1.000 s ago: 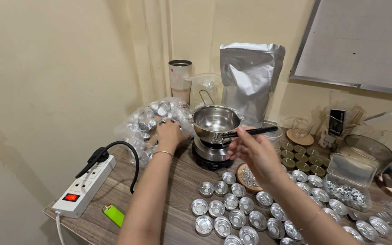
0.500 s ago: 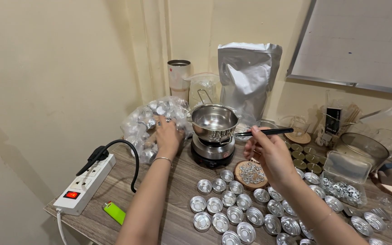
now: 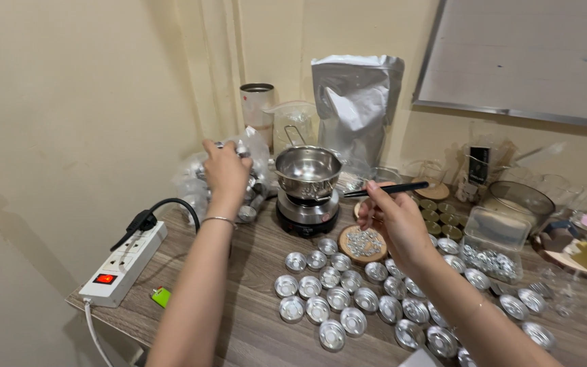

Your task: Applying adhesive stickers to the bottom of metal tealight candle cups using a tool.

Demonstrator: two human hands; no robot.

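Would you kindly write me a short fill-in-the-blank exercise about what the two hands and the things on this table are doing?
1. The right hand holds the black handle of the steel ____, which sits on a small hot plate.
2. The left hand reaches into a clear ____ of metal cups.
3. A black plug sits in the white ____ at the table's left edge.
4. Empty tealight cups lie in rows in ____ of the hot plate.

Missing words: pot; bag; power strip; front

My single head-worn camera looks down and forward from close above the brown wood-grain table (image 3: pixel 259 319), facing the cream wall (image 3: pixel 76 102).
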